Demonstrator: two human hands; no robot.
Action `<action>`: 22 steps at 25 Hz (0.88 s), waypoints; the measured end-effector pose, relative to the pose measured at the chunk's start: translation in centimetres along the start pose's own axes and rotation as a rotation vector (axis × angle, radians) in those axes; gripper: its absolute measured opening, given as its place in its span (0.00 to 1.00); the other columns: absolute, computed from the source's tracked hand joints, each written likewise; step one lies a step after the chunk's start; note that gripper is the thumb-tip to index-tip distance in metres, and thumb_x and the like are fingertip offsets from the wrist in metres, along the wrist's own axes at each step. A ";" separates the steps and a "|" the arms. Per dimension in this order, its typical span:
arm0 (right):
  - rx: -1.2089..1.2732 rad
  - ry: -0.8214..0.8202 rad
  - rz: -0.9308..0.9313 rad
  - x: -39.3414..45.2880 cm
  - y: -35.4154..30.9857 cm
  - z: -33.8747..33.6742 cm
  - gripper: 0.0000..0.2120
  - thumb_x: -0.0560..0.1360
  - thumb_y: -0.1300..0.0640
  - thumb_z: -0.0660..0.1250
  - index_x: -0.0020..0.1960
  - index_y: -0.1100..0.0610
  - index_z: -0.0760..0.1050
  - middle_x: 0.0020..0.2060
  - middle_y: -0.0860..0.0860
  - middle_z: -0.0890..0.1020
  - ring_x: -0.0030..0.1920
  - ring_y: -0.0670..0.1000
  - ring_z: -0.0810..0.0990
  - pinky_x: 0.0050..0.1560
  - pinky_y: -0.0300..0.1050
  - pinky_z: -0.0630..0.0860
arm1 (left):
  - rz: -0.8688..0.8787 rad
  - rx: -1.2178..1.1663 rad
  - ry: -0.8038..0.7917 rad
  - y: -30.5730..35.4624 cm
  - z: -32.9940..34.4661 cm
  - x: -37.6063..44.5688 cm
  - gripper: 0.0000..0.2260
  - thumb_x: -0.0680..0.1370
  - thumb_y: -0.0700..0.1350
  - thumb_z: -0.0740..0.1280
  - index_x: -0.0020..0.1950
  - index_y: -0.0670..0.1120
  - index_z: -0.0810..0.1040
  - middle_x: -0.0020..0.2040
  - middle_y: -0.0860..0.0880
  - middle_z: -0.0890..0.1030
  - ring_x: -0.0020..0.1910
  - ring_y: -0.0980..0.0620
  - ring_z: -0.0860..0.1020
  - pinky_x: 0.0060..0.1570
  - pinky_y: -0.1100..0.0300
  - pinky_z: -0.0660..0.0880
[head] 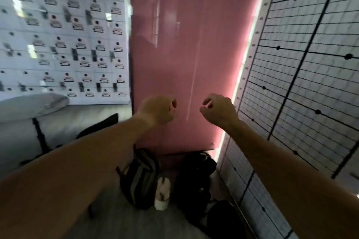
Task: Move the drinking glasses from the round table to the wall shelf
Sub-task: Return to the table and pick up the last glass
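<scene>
Both arms reach forward in front of a glossy pink panel (184,44). My left hand (158,109) is loosely curled with nothing in it. My right hand (218,109) is also loosely curled and holds nothing, a short gap apart from the left. The edge of the round grey table (29,105) shows at the left. No drinking glass and no wall shelf are in view. The picture is blurred by motion.
White lockers (64,44) cover the left wall. A gridded white board (310,64) leans at the right. On the floor below my hands lie a grey backpack (141,178), a black bag (196,182) and a white shoe (162,194). A dark chair (99,124) stands beside the table.
</scene>
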State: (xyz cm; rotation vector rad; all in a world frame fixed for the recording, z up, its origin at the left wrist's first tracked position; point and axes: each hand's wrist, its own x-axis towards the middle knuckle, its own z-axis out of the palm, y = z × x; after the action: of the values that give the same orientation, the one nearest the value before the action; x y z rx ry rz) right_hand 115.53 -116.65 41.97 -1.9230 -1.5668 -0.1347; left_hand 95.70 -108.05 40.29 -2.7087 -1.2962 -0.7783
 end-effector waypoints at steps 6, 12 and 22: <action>0.267 -0.247 -0.273 3.6 -15.1 12.9 0.04 0.70 0.56 0.71 0.45 0.54 0.79 0.38 0.50 0.83 0.41 0.53 0.82 0.45 0.48 0.80 | -0.338 0.083 0.010 -16.7 -4.5 -7.3 0.11 0.71 0.56 0.68 0.50 0.54 0.77 0.41 0.55 0.82 0.42 0.52 0.79 0.44 0.55 0.76; 0.351 -0.420 -0.393 8.0 -26.6 24.0 0.08 0.69 0.51 0.71 0.47 0.52 0.79 0.38 0.49 0.82 0.41 0.51 0.82 0.43 0.46 0.78 | -0.549 0.220 0.035 -30.7 -6.7 -11.3 0.10 0.73 0.56 0.69 0.51 0.55 0.77 0.43 0.55 0.83 0.44 0.52 0.79 0.48 0.53 0.77; 0.390 -0.508 -0.491 20.3 -39.6 37.7 0.04 0.69 0.50 0.70 0.39 0.45 0.74 0.35 0.42 0.78 0.38 0.44 0.77 0.34 0.38 0.68 | -0.739 0.282 0.061 -50.4 -8.9 -6.3 0.10 0.72 0.56 0.69 0.51 0.56 0.78 0.42 0.54 0.84 0.44 0.50 0.81 0.44 0.56 0.76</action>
State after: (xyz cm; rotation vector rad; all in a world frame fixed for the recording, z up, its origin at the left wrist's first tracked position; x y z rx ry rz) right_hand 73.59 -76.24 37.98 -1.2972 -2.1855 0.4567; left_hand 51.37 -81.94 36.39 -1.9512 -2.2195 -0.6270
